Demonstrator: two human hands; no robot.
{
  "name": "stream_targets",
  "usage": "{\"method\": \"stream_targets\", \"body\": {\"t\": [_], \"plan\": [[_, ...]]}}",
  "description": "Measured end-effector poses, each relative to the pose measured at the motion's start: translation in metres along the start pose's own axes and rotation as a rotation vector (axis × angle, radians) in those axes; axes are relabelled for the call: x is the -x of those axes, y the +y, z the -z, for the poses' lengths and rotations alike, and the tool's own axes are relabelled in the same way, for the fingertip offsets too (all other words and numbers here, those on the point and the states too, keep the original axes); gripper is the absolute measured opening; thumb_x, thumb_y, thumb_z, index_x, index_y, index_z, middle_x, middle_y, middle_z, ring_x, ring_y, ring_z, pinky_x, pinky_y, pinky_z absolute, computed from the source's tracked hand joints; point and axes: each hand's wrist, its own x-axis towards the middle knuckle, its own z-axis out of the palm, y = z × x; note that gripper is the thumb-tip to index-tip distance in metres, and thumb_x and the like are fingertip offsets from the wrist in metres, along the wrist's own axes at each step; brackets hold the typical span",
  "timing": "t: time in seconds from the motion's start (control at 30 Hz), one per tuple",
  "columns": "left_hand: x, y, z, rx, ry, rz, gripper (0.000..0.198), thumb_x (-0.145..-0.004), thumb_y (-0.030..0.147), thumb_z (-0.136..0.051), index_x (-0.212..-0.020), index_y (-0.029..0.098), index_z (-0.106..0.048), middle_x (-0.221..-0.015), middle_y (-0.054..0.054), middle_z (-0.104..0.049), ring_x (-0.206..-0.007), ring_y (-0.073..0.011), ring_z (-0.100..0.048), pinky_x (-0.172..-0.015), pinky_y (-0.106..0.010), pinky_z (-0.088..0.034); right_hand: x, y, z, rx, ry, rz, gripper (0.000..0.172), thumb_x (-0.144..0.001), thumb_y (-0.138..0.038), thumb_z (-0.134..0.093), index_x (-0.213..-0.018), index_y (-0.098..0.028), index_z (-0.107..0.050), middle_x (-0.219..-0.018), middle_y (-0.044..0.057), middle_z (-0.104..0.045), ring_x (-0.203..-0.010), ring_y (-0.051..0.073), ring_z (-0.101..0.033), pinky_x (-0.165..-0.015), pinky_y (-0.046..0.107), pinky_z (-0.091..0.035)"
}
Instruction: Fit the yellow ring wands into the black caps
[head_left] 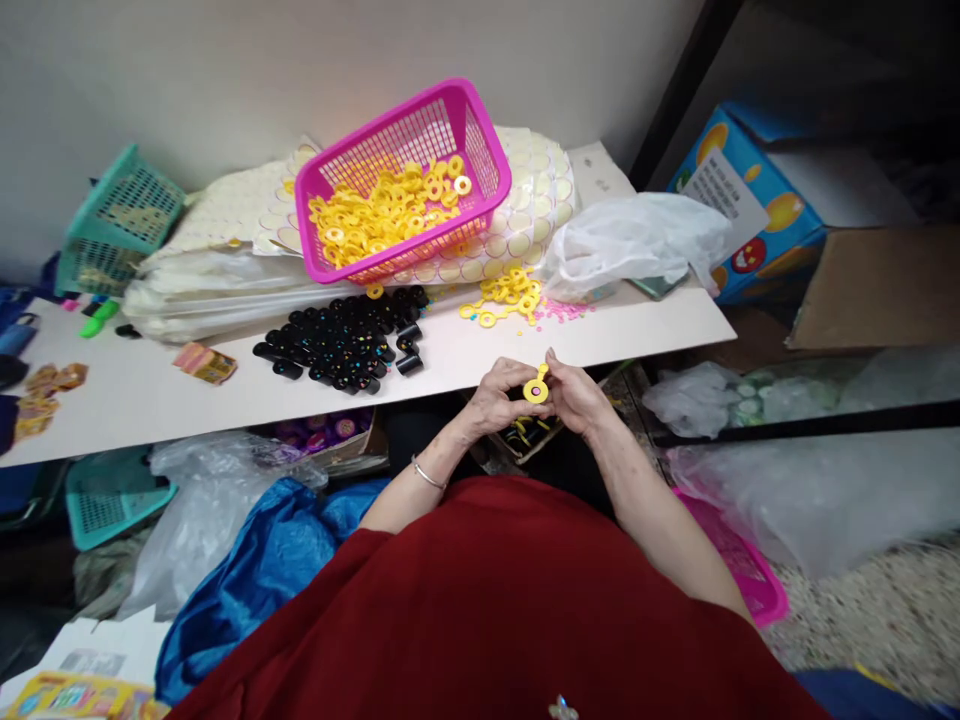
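Note:
My left hand [499, 398], with a bangle on its wrist, pinches a small yellow plastic wand [529, 392] with a ring and a short stem. A pinkish spot shows in the middle of the ring. From the other side, the fingers of my right hand [581, 398] close on the same wand near its stem. Both hands are just off the front edge of the table [480, 348]. Beyond them lies a small heap of similar yellow wands [514, 290], beside scattered pink beads [568, 310]. Many black caps [337, 338] stand in a cluster to the left, coloured bits on them.
A pink basket [496, 180] of yellow rings rests on stacked sheets [217, 285] at the back. White plastic bag [637, 240] and blue carton [757, 210] are to the right. A small box [205, 363] and a teal basket [120, 225] are left. Below my hands sits an open box [529, 440].

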Motion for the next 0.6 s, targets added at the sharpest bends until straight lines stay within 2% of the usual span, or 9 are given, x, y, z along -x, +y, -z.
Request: {"method": "stream_targets", "body": {"t": [0.1,0.2,0.3,0.4,0.5,0.6], "plan": [[0.003,0.011,0.005,-0.118,-0.129,-0.014,0.040,-0.062,0.040,-0.080,-0.096,0.022,-0.073,-0.088,-0.006,-0.063,-0.106,-0.0227,-0.050,-0.099,-0.044,-0.040,0.007,-0.001,0.011,-0.011,-0.187,-0.034,0.051,-0.058,-0.060,-0.076,-0.078,-0.017,-0.058,-0.062,-0.002,-0.059,-0.045,0.010,-0.054,-0.039,0.024,-0.048],[0.005,0.016,0.006,-0.207,-0.240,-0.019,0.034,-0.063,0.036,-0.079,-0.093,0.022,-0.073,-0.085,-0.006,-0.063,-0.112,-0.0249,-0.048,-0.102,-0.044,-0.039,0.013,-0.001,0.018,0.058,-0.293,-0.029,0.049,-0.050,-0.049,-0.083,-0.078,-0.015,-0.062,-0.065,-0.002,-0.061,-0.050,0.010,-0.057,-0.045,0.024,-0.051],[0.009,0.016,0.002,-0.261,-0.274,-0.065,0.028,-0.064,0.034,-0.079,-0.088,0.022,-0.073,-0.084,-0.006,-0.063,-0.111,-0.0249,-0.049,-0.102,-0.041,-0.039,0.017,-0.002,0.020,0.143,-0.314,-0.045,0.042,-0.046,-0.033,-0.087,-0.075,-0.014,-0.064,-0.062,-0.003,-0.060,-0.051,0.009,-0.056,-0.046,0.021,-0.049],[0.014,0.015,-0.002,-0.319,-0.291,-0.078,0.023,-0.066,0.033,-0.078,-0.085,0.022,-0.072,-0.085,-0.005,-0.064,-0.112,-0.0250,-0.049,-0.104,-0.039,-0.037,0.019,-0.001,0.021,0.197,-0.318,-0.057,0.037,-0.048,-0.025,-0.085,-0.078,-0.014,-0.066,-0.063,-0.003,-0.061,-0.052,0.008,-0.056,-0.048,0.020,-0.048],[0.020,0.015,-0.003,-0.381,-0.328,-0.058,0.020,-0.069,0.035,-0.075,-0.086,0.024,-0.072,-0.091,-0.005,-0.066,-0.118,-0.0262,-0.045,-0.107,-0.040,-0.033,0.020,0.007,0.022,0.262,-0.327,-0.020,0.036,-0.054,-0.026,-0.082,-0.085,-0.014,-0.069,-0.071,0.001,-0.066,-0.058,0.011,-0.059,-0.052,0.022,-0.049],[0.026,0.011,-0.002,-0.414,-0.346,-0.058,0.026,-0.069,0.035,-0.075,-0.094,0.027,-0.072,-0.099,-0.005,-0.068,-0.121,-0.0276,-0.043,-0.107,-0.043,-0.032,0.018,0.024,0.024,0.273,-0.299,0.071,0.036,-0.058,-0.031,-0.080,-0.090,-0.017,-0.070,-0.078,0.003,-0.068,-0.064,0.013,-0.061,-0.056,0.025,-0.050]]}}
